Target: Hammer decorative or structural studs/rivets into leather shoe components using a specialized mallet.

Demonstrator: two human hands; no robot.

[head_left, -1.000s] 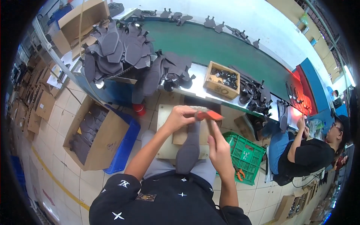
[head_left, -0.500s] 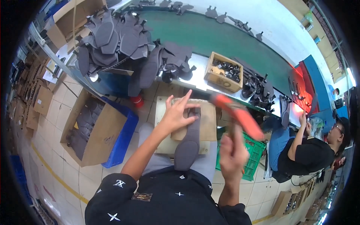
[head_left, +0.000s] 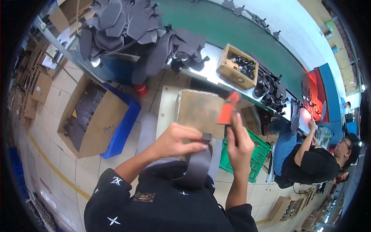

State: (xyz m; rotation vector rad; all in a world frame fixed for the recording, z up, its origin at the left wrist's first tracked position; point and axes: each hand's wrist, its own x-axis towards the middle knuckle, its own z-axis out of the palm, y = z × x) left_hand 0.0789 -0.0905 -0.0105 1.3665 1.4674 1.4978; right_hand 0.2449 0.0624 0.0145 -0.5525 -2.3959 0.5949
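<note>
My left hand [head_left: 178, 141] pinches a dark grey shoe sole [head_left: 198, 168] by its heel end, close in front of my body. A small black square heel tip [head_left: 207, 136] shows at the fingers. The sole is curved, with its broad end toward me. In my right hand [head_left: 241, 146] is a hammer with a red head [head_left: 228, 110], raised beside the right edge of a worn tan block [head_left: 198, 110]. The sole is apart from the block, whose top lies just beyond my left hand.
Grey soles [head_left: 119, 25] are heaped at the back left, along a green belt [head_left: 193, 23]. A wooden box [head_left: 235, 79] holds small dark parts. A carton [head_left: 104, 133], blue crate [head_left: 129, 125] and green crate [head_left: 257, 156] flank me. A co-worker [head_left: 319, 162] sits at the right.
The sole has come off the block toward my body, its heel end now lifted in my left hand. The hammer, blurred in motion before, is now held more upright and steadier.
</note>
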